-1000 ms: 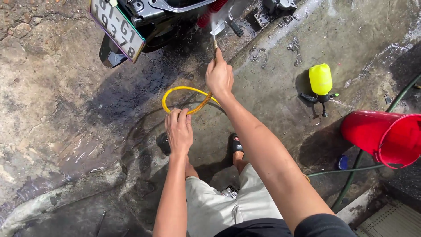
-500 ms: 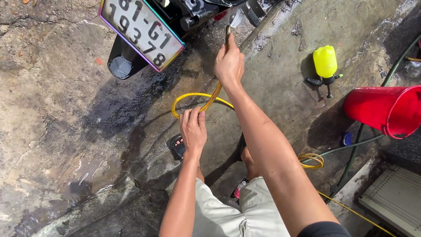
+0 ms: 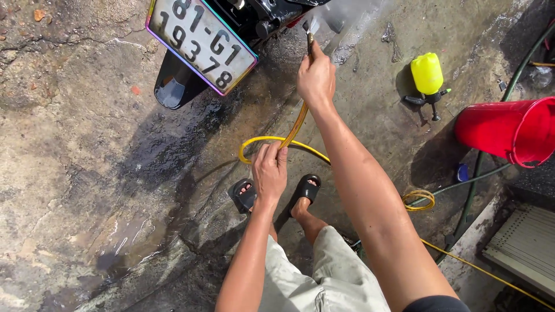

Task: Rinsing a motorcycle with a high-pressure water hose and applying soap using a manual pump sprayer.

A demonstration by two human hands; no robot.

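My right hand is stretched forward and grips the nozzle end of a yellow hose, spraying water at the rear of a black motorbike. My left hand holds the same hose lower down, where it loops over the wet ground. The motorbike's white number plate and black rear mudguard fill the top left. My feet in black sandals stand just below the hose loop.
A yellow bottle-shaped sprayer lies on the concrete at right. A red bucket lies on its side at the right edge. A dark green hose and a yellow hose coil run along the right. A metal grate sits bottom right.
The view has shifted so the motorbike and number plate sit lower and nearer. My right hand stays raised on the nozzle, and water spray now shows at its tip.
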